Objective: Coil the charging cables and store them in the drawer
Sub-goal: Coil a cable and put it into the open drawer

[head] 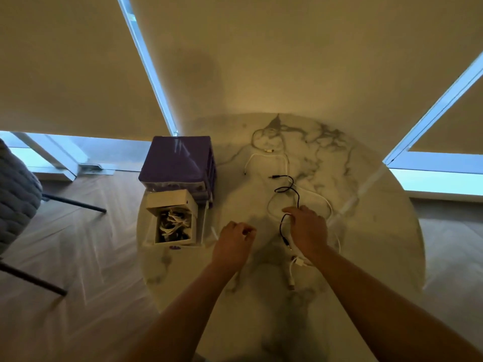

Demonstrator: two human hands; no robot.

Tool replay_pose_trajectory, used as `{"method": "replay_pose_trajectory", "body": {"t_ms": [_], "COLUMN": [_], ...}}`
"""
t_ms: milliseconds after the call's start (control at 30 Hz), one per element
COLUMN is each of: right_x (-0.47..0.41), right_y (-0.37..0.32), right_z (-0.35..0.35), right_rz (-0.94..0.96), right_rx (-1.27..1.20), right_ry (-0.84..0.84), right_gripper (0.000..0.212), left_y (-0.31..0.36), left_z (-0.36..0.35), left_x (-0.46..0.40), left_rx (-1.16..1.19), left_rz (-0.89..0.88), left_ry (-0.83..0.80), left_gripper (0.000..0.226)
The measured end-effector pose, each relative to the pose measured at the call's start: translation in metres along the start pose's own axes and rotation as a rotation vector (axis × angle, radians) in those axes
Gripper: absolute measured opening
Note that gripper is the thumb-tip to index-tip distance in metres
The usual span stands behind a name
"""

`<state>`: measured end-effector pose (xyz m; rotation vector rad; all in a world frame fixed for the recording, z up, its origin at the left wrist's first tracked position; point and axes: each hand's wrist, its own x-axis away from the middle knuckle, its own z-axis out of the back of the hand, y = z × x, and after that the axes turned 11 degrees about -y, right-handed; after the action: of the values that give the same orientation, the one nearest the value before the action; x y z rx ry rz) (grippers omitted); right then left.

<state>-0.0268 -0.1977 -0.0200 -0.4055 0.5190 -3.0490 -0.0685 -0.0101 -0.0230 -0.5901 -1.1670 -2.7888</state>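
Head view looks down on one round marble table (379, 205). At its left edge stands one purple drawer unit (176, 159), with one drawer (173, 220) pulled out and holding a tangle of cables. Two hands reach over the tabletop. The right hand (308, 229), fingers curved downward, rests on one black cable (287, 190) that snakes away from it. The left hand (234, 244) is curled into a loose fist; whether it holds anything is unclear. About three white cables (266, 152) lie loose beyond and beside the hands.
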Motion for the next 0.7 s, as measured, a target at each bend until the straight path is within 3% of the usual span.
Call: {"method": "replay_pose_trajectory", "body": {"t_ms": [100,200,567,700], "right_x": [-0.009,-0.011,-0.001,-0.002], "right_y": [-0.003,-0.003,-0.026,-0.034], "right_z": [0.004,0.008,0.028,0.043], "right_rz": [0.066,0.081,0.211,0.268], "right_rx": [0.191,0.252,0.025,-0.018], "right_ry": [-0.149,-0.157,0.350,0.463], "right_gripper": [0.032,0.031,0.015,0.013], "left_y": [0.007,0.013,0.045,0.053], "left_z": [-0.003,-0.002,0.016,0.021], "left_x": [-0.006,-0.011,-0.033,-0.035], "left_rx": [-0.013,-0.021,-0.059,0.013], "left_rz": [-0.026,-0.067,-0.194,-0.207], "left_ry": [-0.078,-0.092,-0.030,0.028], "left_gripper": [0.023,0.024,0.035,0.031]}}
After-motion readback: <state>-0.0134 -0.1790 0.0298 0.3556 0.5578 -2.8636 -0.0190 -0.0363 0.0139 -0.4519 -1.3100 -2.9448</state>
